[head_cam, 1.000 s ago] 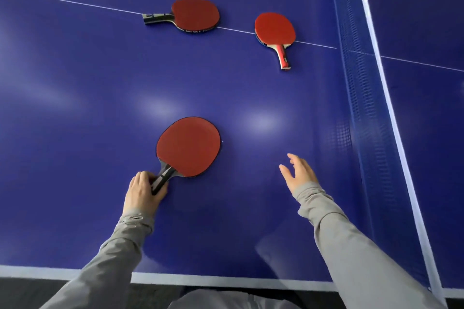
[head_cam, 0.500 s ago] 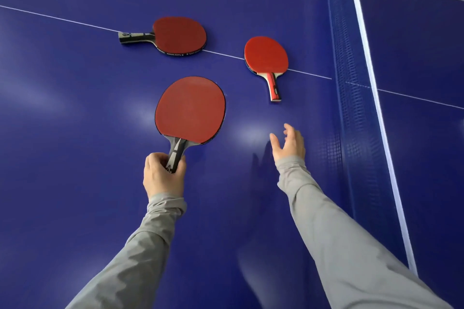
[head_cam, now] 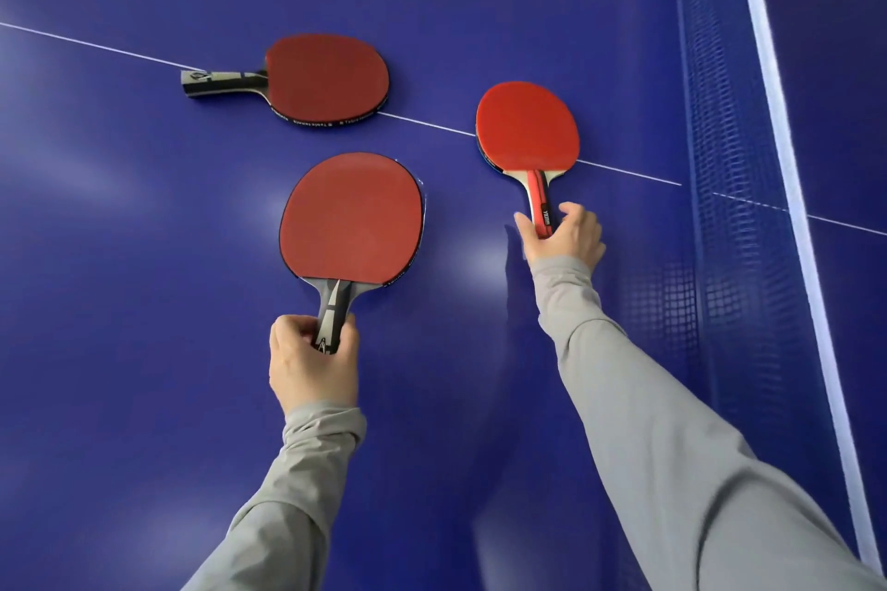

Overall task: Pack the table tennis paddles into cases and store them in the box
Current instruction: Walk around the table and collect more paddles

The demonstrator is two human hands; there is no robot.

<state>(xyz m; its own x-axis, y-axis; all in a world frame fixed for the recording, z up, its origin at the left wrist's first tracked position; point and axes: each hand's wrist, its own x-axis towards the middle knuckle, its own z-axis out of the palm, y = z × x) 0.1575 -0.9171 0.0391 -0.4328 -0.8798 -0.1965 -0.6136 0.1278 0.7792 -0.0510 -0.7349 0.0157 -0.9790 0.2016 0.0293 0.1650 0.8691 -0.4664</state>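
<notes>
Left hand grips the centre paddle, right hand pinches only the very handle tip of the right-hand paddle — that could slip on lifting.

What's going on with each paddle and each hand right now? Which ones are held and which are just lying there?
Near paddle: red face up, held by its handle.
Bright paddle: lying on the table's white line, handle gripped.
Far paddle: lying flat on the table, untouched, handle pointing left.
Left hand: grips the near paddle's handle.
Right hand: fingers curled round the bright paddle's handle.
Net: up, stretched across the table.
</notes>
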